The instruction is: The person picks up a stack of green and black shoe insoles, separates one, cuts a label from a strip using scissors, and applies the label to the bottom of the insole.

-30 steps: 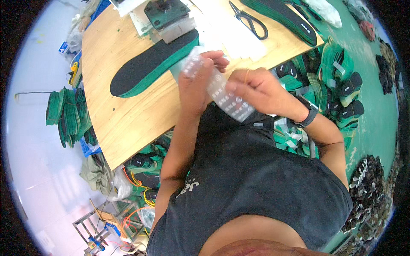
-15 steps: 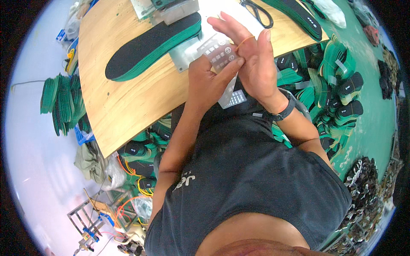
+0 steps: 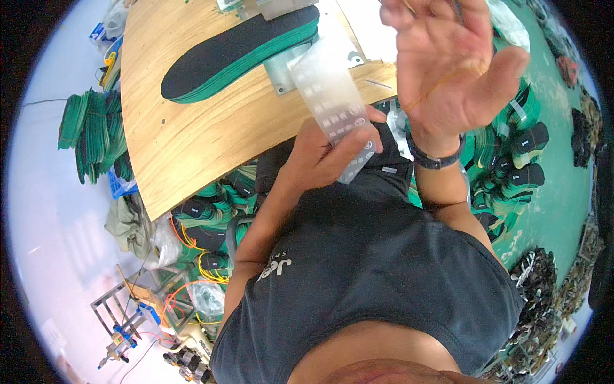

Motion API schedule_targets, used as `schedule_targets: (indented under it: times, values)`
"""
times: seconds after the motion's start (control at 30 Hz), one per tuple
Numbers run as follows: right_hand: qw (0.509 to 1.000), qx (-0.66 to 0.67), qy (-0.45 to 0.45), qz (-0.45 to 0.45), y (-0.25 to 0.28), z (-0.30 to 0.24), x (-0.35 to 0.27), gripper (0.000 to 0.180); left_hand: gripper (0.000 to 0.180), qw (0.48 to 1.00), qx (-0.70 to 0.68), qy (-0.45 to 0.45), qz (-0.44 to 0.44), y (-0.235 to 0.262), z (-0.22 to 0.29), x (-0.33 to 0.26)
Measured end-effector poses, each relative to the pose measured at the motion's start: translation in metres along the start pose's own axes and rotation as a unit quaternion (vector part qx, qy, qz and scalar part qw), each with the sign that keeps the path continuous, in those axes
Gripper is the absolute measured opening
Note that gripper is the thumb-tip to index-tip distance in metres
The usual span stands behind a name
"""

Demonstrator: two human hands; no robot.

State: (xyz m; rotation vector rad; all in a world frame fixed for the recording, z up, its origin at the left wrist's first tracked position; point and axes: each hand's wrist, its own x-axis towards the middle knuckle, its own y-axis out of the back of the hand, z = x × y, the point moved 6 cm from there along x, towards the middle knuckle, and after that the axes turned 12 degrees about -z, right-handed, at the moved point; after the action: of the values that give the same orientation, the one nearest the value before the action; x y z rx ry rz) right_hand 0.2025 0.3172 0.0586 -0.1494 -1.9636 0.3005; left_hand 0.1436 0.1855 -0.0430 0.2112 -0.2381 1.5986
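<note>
My left hand (image 3: 336,150) is closed on a long translucent strip of printed labels (image 3: 327,86), thumb pressed over its lower part. The strip's upper end reaches over the table edge toward a flat metal plate (image 3: 281,75). Raised to the right, my right hand (image 3: 448,77) is open, palm showing and thumb spread wide. A thin orange rubber band (image 3: 441,88) runs across that palm; some fingertips are cut off by the upper edge. Ahead on the left lies a stack of insoles (image 3: 240,57), black on top with green sides, touched by neither hand.
The wooden table (image 3: 173,137) carries a metal block (image 3: 281,8) at the far end and a white sheet (image 3: 374,29). Bundled green insoles (image 3: 521,176) crowd the floor at right, with more insoles (image 3: 96,134) at left. Orange and yellow hoses (image 3: 185,240) hang below the table.
My right hand has come away from the strip, moving right and up. My left hand has drawn the strip slightly nearer my body, so more of its length shows.
</note>
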Motion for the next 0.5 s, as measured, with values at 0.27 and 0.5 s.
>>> schedule_targets:
  times: [0.27,0.5]
  values:
    - [0.845,-0.216,-0.487,0.048,-0.018,0.041,-0.077,0.016,0.022,0.984,0.172,-0.021,0.046,0.015,0.016,-0.009]
    - [0.886,-0.248,-0.39,0.047,-0.028,0.047,-0.066,0.01,0.035,0.973,0.166,-0.091,0.13,0.046,0.017,-0.029]
